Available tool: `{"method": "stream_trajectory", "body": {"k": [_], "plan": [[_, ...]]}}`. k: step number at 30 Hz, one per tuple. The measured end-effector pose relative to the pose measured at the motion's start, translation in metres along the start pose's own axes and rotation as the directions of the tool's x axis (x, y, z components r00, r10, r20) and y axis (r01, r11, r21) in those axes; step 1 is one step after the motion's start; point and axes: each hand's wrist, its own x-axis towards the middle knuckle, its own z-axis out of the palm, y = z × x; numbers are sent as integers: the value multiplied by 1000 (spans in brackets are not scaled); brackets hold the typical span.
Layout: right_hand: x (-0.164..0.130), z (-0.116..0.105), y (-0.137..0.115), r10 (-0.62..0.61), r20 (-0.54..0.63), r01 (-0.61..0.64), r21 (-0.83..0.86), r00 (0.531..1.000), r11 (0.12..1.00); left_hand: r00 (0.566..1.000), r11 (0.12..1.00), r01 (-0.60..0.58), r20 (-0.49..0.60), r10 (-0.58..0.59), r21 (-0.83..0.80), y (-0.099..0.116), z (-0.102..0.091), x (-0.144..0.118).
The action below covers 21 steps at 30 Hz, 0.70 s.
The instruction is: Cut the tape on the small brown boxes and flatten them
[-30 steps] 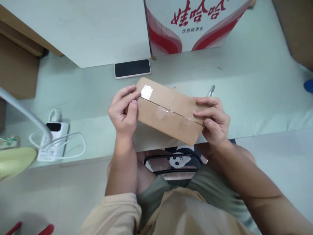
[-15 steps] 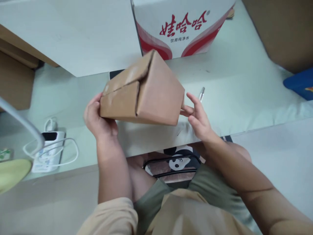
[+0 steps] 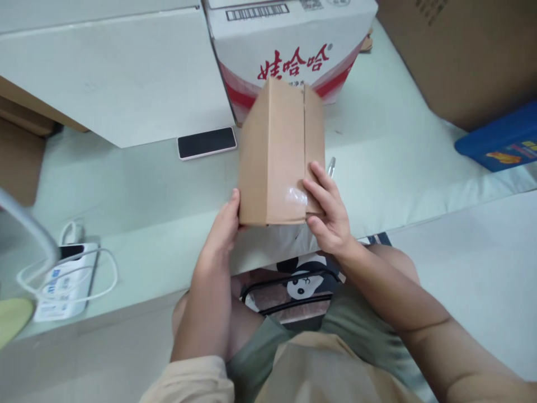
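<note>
A brown cardboard box [image 3: 286,145] is held upright between my two hands, over the front edge of the pale green table. My left hand [image 3: 224,224] grips its lower left side, with the thumb on the near edge and the other fingers hidden behind. My right hand [image 3: 329,212] wraps the lower right side, its fingers spread over the flap seam beside a shiny strip of clear tape [image 3: 296,196]. Just behind my right fingers, a slim silvery pen-like thing [image 3: 331,167] lies on the table, partly covered.
A phone [image 3: 207,143] lies left of the box. Behind stand a large white box [image 3: 117,78] and a white-and-red carton [image 3: 293,42]. A power strip [image 3: 67,282] with a looped white cable is at left. A blue package [image 3: 499,137] and a big brown box [image 3: 474,61] stand right.
The cardboard box has turned from lying slantwise to upright, showing its taped seam. My right hand has closed onto its side, and my left hand moved right. The phone is now uncovered.
</note>
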Motion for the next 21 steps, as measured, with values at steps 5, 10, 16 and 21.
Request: {"method": "stream_trajectory", "body": {"k": [5,10,16,21], "plan": [[-1,-9,5,97,-28,-97,7,995,995,977,961,110,152,-152,253,7,2,-11],[2,-15,8,102,51,-102,8,993,995,991,816,-47,129,-34,577,11,0,-9],[5,-12,6,43,147,-44,2,988,999,517,435,-776,65,854,456,9,-4,-10],[5,-5,3,-58,114,56,23,992,998,241,84,-915,367,899,395,8,5,-18]]}}
